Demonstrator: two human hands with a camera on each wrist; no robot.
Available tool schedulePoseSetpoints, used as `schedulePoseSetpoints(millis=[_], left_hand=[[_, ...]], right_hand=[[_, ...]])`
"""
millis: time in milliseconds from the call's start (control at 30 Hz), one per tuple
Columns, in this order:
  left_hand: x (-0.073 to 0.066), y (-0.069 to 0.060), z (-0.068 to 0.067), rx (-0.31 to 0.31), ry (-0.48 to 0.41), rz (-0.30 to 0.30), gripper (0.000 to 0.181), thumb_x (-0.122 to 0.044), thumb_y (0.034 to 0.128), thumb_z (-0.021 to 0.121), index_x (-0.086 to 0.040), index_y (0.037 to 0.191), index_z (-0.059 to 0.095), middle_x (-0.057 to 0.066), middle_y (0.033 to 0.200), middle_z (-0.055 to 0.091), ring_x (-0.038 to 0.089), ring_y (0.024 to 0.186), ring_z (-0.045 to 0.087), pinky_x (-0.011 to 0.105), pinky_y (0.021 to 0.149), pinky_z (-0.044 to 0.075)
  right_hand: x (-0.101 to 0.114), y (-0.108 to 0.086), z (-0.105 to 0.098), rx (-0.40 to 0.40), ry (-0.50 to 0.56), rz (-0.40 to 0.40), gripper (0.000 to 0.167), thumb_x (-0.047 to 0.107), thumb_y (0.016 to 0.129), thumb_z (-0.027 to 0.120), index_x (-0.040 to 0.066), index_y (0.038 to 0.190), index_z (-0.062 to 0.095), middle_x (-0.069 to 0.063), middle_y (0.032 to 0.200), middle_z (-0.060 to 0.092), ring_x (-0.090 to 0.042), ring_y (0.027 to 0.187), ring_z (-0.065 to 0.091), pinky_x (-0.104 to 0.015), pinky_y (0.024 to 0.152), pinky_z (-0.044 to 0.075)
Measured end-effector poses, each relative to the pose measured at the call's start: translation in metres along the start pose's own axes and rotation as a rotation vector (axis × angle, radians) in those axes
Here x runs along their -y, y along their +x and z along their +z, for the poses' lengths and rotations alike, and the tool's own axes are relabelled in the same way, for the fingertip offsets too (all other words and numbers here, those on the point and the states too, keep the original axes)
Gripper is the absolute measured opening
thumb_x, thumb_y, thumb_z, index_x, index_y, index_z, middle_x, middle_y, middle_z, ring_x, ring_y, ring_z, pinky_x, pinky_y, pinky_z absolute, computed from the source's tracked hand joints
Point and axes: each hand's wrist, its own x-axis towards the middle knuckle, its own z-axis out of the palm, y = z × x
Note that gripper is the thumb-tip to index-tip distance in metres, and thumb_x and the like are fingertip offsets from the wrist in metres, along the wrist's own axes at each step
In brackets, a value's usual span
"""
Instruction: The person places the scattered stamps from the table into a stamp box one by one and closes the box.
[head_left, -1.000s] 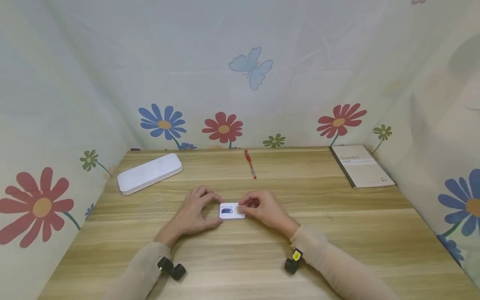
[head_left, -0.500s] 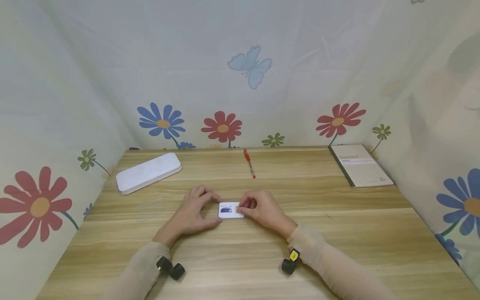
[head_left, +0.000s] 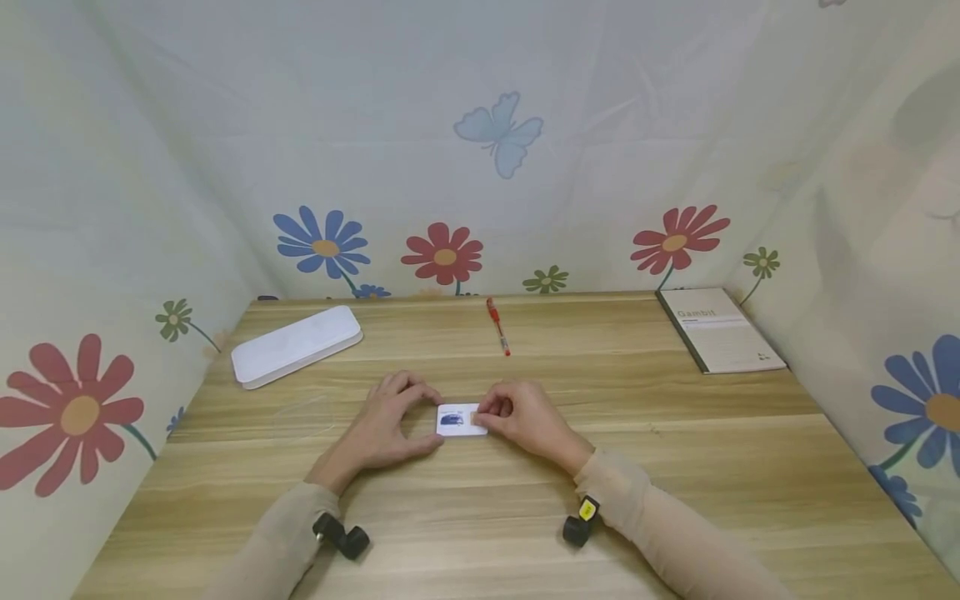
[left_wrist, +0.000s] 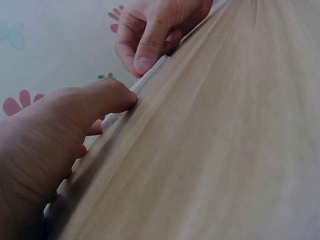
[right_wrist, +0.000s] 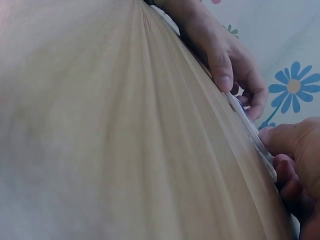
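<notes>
A small flat white card (head_left: pixel 451 431) with a blue printed picture lies on the wooden table between the hands. The left hand (head_left: pixel 386 421) holds its left end, thumb at the near edge and index finger at the far edge. At the right end, the right hand (head_left: pixel 528 421) pinches a small tan piece (head_left: pixel 474 419) between thumb and index finger, other fingers curled. In the left wrist view the card (left_wrist: pixel 150 73) shows edge-on, low on the tabletop. The right thumb (right_wrist: pixel 267 134) sits over that edge in the right wrist view. The tan piece's exact kind is unclear.
A white pencil case (head_left: pixel 297 346) lies at the back left. One red pen (head_left: pixel 498 327) is near the back middle, and a notebook (head_left: pixel 722 331) at the back right. A faint transparent sheet (head_left: pixel 303 417) lies left of the left hand. Flowered curtains enclose the table.
The right fingertips and tan piece have shifted very slightly left over the card. The left hand keeps its hold, and the whole view has drifted a little.
</notes>
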Motion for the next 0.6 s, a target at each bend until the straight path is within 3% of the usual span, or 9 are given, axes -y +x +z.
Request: schedulePoseSetpoints(millis=[400, 600], left_hand=[[-0.0018, 0.0004, -0.0009, 0.011, -0.002, -0.003, 0.053, -0.057, 0.0843, 0.090, -0.036, 0.130, 0.072, -0.004, 0.141, 0.057, 0.026, 0.136, 0.048, 0.059, 0.115, 0.037], [-0.0031, 0.0002, -0.0016, 0.008, -0.002, -0.003, 0.053, -0.056, 0.0839, 0.090, -0.036, 0.130, 0.072, -0.004, 0.140, 0.058, 0.026, 0.136, 0.048, 0.060, 0.115, 0.037]], right_hand=[[-0.0019, -0.0002, -0.0003, -0.013, 0.056, 0.012, 0.005, 0.023, 0.100, 0.087, 0.020, 0.100, 0.083, 0.010, 0.084, 0.071, -0.008, 0.072, 0.060, -0.024, 0.064, 0.049], [-0.0034, -0.0009, -0.0035, -0.038, 0.117, 0.011, 0.013, 0.022, 0.099, 0.087, 0.016, 0.108, 0.081, 0.007, 0.091, 0.075, -0.011, 0.079, 0.065, -0.025, 0.070, 0.054]])
